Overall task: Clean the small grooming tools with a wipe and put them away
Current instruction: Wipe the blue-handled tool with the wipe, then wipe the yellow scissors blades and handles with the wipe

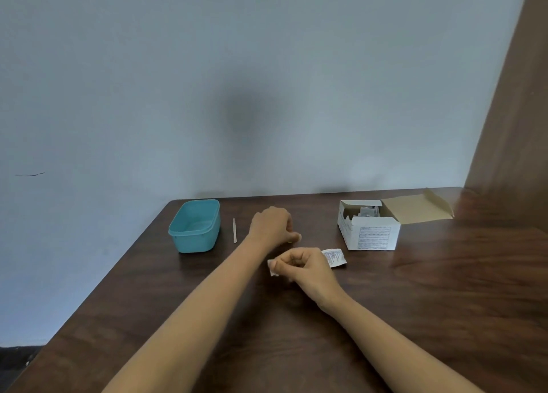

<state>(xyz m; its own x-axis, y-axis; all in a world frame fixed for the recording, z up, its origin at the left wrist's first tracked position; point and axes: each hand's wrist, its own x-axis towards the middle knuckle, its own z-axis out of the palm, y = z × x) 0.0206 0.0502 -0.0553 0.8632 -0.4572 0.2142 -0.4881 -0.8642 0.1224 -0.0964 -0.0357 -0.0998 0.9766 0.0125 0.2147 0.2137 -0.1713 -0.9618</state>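
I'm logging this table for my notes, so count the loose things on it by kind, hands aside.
Teal tub: 1
Slim pale tool: 1
Open white carton: 1
Torn sachet: 1
White wipe, in the right hand: 1
Total: 5; whatever the left hand covers is hidden.

The left hand [271, 225] and right hand [305, 266] are bare; left forearm [189, 312] and right forearm [400, 342] are bare to the frame's edge.

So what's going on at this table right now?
A person works at a dark wooden table. The right hand pinches a small white wipe beside a torn white sachet. The left hand reaches down near a thin pale stick and a teal plastic tub; whatever it touches is hidden. An open white cardboard box stands to the right.
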